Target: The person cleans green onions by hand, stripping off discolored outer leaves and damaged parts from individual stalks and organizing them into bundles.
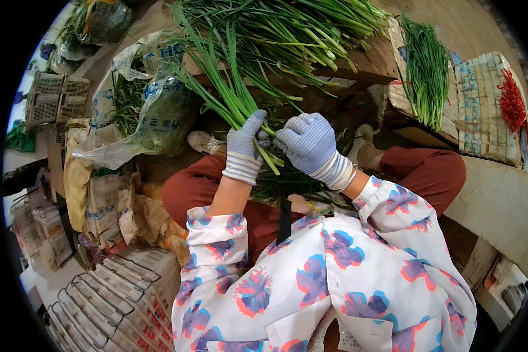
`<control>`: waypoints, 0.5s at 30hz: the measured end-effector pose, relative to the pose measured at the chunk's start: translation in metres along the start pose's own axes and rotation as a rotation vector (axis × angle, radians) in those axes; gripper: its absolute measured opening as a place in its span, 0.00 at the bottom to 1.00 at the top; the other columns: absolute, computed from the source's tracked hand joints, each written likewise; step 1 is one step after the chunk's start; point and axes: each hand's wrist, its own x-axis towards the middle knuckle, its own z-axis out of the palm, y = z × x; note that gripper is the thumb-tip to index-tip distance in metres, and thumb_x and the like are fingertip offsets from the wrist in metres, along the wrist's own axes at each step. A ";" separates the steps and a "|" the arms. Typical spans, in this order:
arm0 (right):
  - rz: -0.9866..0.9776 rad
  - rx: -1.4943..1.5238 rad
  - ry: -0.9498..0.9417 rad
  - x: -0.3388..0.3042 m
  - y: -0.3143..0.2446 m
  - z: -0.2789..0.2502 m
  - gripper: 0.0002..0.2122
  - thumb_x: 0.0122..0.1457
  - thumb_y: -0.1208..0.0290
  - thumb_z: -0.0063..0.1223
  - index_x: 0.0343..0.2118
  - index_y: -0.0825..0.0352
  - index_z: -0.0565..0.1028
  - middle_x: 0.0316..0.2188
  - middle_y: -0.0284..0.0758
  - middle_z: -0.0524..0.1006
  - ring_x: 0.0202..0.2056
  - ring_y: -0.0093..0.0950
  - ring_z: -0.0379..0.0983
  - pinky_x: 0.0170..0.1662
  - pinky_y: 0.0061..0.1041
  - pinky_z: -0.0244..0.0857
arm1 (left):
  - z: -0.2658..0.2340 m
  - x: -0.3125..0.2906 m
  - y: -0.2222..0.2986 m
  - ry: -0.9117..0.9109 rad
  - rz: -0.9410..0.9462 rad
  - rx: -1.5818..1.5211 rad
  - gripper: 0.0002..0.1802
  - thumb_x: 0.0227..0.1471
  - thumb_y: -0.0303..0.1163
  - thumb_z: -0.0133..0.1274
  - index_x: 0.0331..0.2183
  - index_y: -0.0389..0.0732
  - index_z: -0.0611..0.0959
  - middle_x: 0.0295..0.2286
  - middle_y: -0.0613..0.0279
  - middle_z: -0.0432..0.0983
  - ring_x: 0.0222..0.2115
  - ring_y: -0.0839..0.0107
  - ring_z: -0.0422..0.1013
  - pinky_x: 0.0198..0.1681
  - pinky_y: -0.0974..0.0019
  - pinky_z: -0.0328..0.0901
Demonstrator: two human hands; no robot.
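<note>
Ahead of the person, a heap of stalks (311,35) lay on a table (366,61). Nearer, a bunch of stalks (232,88) ran forward and leftward from the left hand (244,146), with the right hand (311,144) just beside it on the right. On the left stood a plastic bag (167,117) with greens (129,97) inside, crates (58,97) farther left, and stacked baskets (120,293) behind. To the right, another bundle (423,64) lay on a box (419,136); beyond it, thin strips (512,102) rested on a stack (481,117), with a board (501,202) nearer.
</note>
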 end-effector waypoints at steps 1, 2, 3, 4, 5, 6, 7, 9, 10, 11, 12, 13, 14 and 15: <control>-0.021 -0.028 -0.008 0.001 0.000 -0.001 0.07 0.41 0.67 0.55 0.22 0.61 0.71 0.21 0.34 0.68 0.23 0.34 0.65 0.25 0.32 0.57 | 0.001 0.003 0.001 0.022 -0.030 -0.027 0.08 0.41 0.27 0.58 0.27 0.40 0.76 0.17 0.68 0.69 0.11 0.82 0.61 0.11 0.80 0.55; 0.010 0.049 -0.017 -0.002 0.003 -0.001 0.07 0.42 0.68 0.55 0.23 0.62 0.71 0.22 0.34 0.68 0.24 0.35 0.65 0.26 0.31 0.58 | 0.002 0.006 0.001 0.044 -0.061 -0.055 0.08 0.41 0.26 0.58 0.27 0.40 0.75 0.17 0.68 0.68 0.11 0.82 0.61 0.10 0.80 0.54; 0.045 0.129 -0.026 -0.006 0.004 -0.002 0.06 0.43 0.69 0.54 0.24 0.63 0.71 0.22 0.35 0.68 0.25 0.35 0.66 0.27 0.30 0.59 | 0.003 0.007 0.002 0.072 -0.103 -0.103 0.08 0.41 0.26 0.58 0.27 0.39 0.75 0.17 0.68 0.68 0.10 0.82 0.60 0.09 0.80 0.53; 0.082 0.208 -0.034 -0.011 0.006 -0.003 0.06 0.44 0.70 0.54 0.25 0.64 0.70 0.23 0.36 0.68 0.26 0.36 0.66 0.28 0.30 0.59 | 0.002 0.007 0.001 0.056 -0.119 -0.122 0.08 0.41 0.26 0.58 0.27 0.39 0.75 0.17 0.68 0.68 0.10 0.82 0.60 0.09 0.80 0.52; 0.172 0.383 -0.013 -0.017 0.005 -0.013 0.06 0.45 0.71 0.53 0.25 0.65 0.70 0.23 0.37 0.68 0.26 0.36 0.66 0.29 0.28 0.60 | 0.002 0.010 0.001 0.036 -0.133 -0.139 0.08 0.41 0.26 0.58 0.27 0.39 0.75 0.17 0.67 0.68 0.10 0.82 0.60 0.09 0.80 0.52; 0.287 0.580 -0.075 -0.022 0.005 -0.027 0.06 0.47 0.71 0.52 0.25 0.66 0.70 0.23 0.35 0.69 0.26 0.30 0.66 0.30 0.25 0.60 | 0.001 0.011 0.002 0.019 -0.144 -0.157 0.09 0.41 0.26 0.58 0.27 0.39 0.75 0.18 0.67 0.68 0.10 0.82 0.60 0.09 0.80 0.52; 0.420 0.782 -0.116 -0.028 0.006 -0.041 0.05 0.49 0.71 0.50 0.26 0.67 0.70 0.23 0.32 0.69 0.27 0.25 0.65 0.30 0.22 0.60 | 0.001 0.011 0.002 0.004 -0.137 -0.157 0.08 0.42 0.26 0.58 0.27 0.39 0.75 0.19 0.67 0.68 0.10 0.82 0.59 0.09 0.80 0.52; 0.637 1.047 -0.142 -0.049 0.017 -0.058 0.07 0.52 0.69 0.49 0.27 0.68 0.69 0.23 0.29 0.69 0.27 0.18 0.64 0.31 0.17 0.60 | 0.004 0.011 0.001 -0.015 -0.128 -0.135 0.08 0.42 0.26 0.58 0.27 0.39 0.75 0.19 0.67 0.69 0.10 0.82 0.59 0.10 0.79 0.52; 0.708 1.132 -0.152 -0.066 0.027 -0.055 0.08 0.53 0.67 0.50 0.28 0.67 0.69 0.23 0.28 0.68 0.27 0.16 0.63 0.31 0.16 0.60 | 0.006 0.010 0.000 -0.027 -0.124 -0.126 0.08 0.42 0.26 0.58 0.27 0.39 0.75 0.19 0.66 0.69 0.11 0.82 0.59 0.10 0.79 0.52; 0.693 1.129 -0.075 -0.080 0.036 -0.051 0.10 0.54 0.64 0.50 0.28 0.67 0.69 0.23 0.29 0.69 0.26 0.16 0.64 0.30 0.16 0.59 | 0.004 0.010 0.001 -0.006 -0.137 -0.138 0.08 0.42 0.26 0.58 0.27 0.39 0.75 0.19 0.66 0.69 0.11 0.82 0.59 0.10 0.79 0.51; 0.708 1.145 -0.054 -0.086 0.040 -0.053 0.11 0.54 0.63 0.50 0.29 0.67 0.70 0.24 0.30 0.70 0.26 0.17 0.65 0.31 0.16 0.60 | 0.003 0.012 0.001 0.010 -0.153 -0.153 0.08 0.43 0.26 0.58 0.27 0.39 0.75 0.20 0.66 0.69 0.11 0.82 0.59 0.10 0.79 0.51; 0.719 1.170 -0.060 -0.093 0.043 -0.061 0.12 0.55 0.62 0.49 0.29 0.68 0.70 0.24 0.30 0.70 0.26 0.19 0.66 0.31 0.17 0.61 | 0.002 0.013 0.002 0.026 -0.170 -0.168 0.08 0.43 0.26 0.58 0.27 0.39 0.75 0.20 0.66 0.69 0.11 0.82 0.59 0.10 0.79 0.51; 0.716 1.178 -0.080 -0.093 0.043 -0.068 0.13 0.55 0.61 0.49 0.30 0.68 0.71 0.25 0.31 0.71 0.26 0.20 0.67 0.31 0.18 0.61 | 0.001 0.013 0.003 0.013 -0.164 -0.179 0.08 0.43 0.27 0.57 0.28 0.39 0.75 0.20 0.66 0.69 0.11 0.83 0.59 0.10 0.79 0.52; 0.691 1.154 -0.123 -0.092 0.043 -0.076 0.14 0.56 0.60 0.48 0.31 0.68 0.72 0.25 0.32 0.72 0.27 0.21 0.68 0.31 0.18 0.62 | 0.000 0.012 0.005 0.000 -0.157 -0.190 0.07 0.44 0.27 0.57 0.28 0.39 0.75 0.20 0.66 0.69 0.11 0.83 0.59 0.10 0.80 0.52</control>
